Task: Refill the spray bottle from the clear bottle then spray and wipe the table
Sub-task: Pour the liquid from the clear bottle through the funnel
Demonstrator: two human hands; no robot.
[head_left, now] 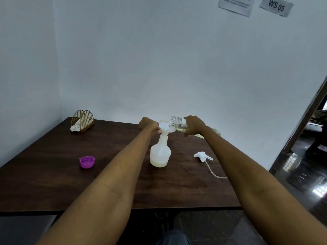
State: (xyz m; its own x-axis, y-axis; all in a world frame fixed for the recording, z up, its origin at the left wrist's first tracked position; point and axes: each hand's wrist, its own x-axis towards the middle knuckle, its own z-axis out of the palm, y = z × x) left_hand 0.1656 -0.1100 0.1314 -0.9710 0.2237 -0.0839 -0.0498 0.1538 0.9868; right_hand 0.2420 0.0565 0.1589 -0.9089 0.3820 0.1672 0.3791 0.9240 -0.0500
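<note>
A white translucent spray bottle [160, 154] stands uncapped mid-table, a little pale liquid in its base. A clear funnel [164, 128] sits in its neck. My left hand [148, 125] pinches the funnel's left rim. My right hand [193, 126] grips the clear bottle [178, 123], tipped on its side with its open mouth over the funnel; pale yellowish liquid shows inside. The white spray head [202, 155] with its dip tube lies on the table to the right.
A purple cap [87, 162] lies on the dark wooden table [53, 183] at the left. A gold wire napkin holder [82, 120] with a white cloth stands at the far left corner. The wall is close behind; the table's right edge borders open floor.
</note>
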